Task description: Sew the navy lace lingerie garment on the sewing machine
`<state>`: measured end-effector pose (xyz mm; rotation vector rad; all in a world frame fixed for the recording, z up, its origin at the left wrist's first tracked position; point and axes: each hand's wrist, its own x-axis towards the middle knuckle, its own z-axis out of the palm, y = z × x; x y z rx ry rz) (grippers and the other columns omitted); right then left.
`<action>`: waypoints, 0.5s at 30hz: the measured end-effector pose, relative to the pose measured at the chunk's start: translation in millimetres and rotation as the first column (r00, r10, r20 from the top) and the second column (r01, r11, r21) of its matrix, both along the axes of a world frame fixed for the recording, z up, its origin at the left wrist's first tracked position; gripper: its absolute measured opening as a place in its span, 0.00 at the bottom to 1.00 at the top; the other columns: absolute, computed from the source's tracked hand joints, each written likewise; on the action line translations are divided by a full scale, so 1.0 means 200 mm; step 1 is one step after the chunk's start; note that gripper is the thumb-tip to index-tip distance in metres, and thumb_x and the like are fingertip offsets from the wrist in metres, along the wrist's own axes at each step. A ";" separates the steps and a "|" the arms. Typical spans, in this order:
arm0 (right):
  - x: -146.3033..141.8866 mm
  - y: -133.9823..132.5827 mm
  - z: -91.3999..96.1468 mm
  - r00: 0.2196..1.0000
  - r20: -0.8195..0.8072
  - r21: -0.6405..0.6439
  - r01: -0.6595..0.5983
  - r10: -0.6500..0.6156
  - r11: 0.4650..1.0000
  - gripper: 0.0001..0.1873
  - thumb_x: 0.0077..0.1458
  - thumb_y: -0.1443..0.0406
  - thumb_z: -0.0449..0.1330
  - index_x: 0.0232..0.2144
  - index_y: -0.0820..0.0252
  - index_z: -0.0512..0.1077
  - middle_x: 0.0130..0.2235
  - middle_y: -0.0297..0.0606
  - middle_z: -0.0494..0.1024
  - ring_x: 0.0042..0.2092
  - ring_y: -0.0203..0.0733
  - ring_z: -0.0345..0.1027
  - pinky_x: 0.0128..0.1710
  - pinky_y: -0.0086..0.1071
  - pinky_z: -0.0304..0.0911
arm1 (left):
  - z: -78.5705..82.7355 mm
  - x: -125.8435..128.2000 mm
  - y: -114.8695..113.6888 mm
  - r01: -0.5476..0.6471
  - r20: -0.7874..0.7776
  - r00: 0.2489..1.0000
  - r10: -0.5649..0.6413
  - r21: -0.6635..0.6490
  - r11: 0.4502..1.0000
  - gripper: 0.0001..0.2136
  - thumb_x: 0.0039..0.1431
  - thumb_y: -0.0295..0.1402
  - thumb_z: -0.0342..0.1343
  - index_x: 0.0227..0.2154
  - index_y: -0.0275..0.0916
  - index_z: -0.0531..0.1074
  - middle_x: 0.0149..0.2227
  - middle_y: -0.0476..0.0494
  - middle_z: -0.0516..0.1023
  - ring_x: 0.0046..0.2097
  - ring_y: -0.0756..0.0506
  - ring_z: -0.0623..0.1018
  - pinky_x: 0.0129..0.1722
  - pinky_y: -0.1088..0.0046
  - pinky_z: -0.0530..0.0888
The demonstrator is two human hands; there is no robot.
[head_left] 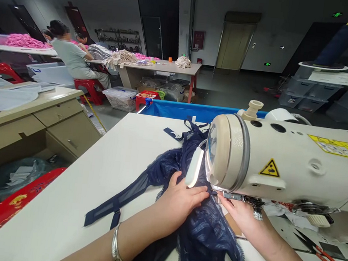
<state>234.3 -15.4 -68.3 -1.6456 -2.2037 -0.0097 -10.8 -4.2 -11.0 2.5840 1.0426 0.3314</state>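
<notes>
Navy sheer lace lingerie (209, 235) with straps and scalloped edges lies bunched across the white table and under the head of a sewing machine (271, 158). My left hand (179, 198) rests on it, fingers stretched flat toward the needle area and thumb apart. From the other side, my right hand (240, 213) reaches under the machine head, its visible fingers stretched out with the tips by the fabric's edge; some fingers are hidden. A narrow band (115, 203) of the lingerie trails to the left. A lit white lamp (194, 168) hangs just above my left hand.
Scissors with orange handles (320, 252) lie right of my right arm, beside a partly cut-off skin-toned shape. A thread cone (337, 46) stands at upper right. Behind the table is a blue fabric bin (176, 110). Farther back, people sit at a table (168, 66) piled with fabric.
</notes>
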 end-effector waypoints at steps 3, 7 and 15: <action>-0.02 -0.01 0.02 0.987 0.159 0.028 -0.002 -0.003 1.000 0.14 0.58 0.63 0.50 0.34 0.49 0.77 0.34 0.37 0.81 0.36 0.48 0.74 0.41 0.40 0.66 | -0.02 0.00 0.01 0.032 0.005 0.999 -0.032 0.006 0.999 0.17 0.66 0.30 0.42 0.56 0.50 0.62 0.59 0.49 0.66 0.57 0.39 0.65 0.55 0.45 0.59; -0.04 -0.02 0.05 0.985 0.173 0.019 -0.002 -0.001 1.000 0.17 0.61 0.61 0.48 0.34 0.48 0.77 0.32 0.37 0.81 0.30 0.47 0.73 0.37 0.41 0.67 | -0.01 0.00 0.01 0.056 0.020 0.998 -0.056 0.007 0.998 0.17 0.67 0.29 0.40 0.55 0.47 0.64 0.59 0.49 0.66 0.55 0.42 0.67 0.54 0.58 0.64; -0.02 -0.02 0.03 0.992 -0.060 0.070 -0.103 0.107 0.992 0.13 0.60 0.62 0.50 0.38 0.47 0.75 0.34 0.34 0.80 0.36 0.44 0.74 0.43 0.39 0.68 | -0.05 -0.02 0.05 0.119 0.099 0.989 -0.114 -0.054 0.991 0.18 0.68 0.30 0.38 0.56 0.47 0.63 0.59 0.47 0.66 0.57 0.44 0.67 0.61 0.58 0.56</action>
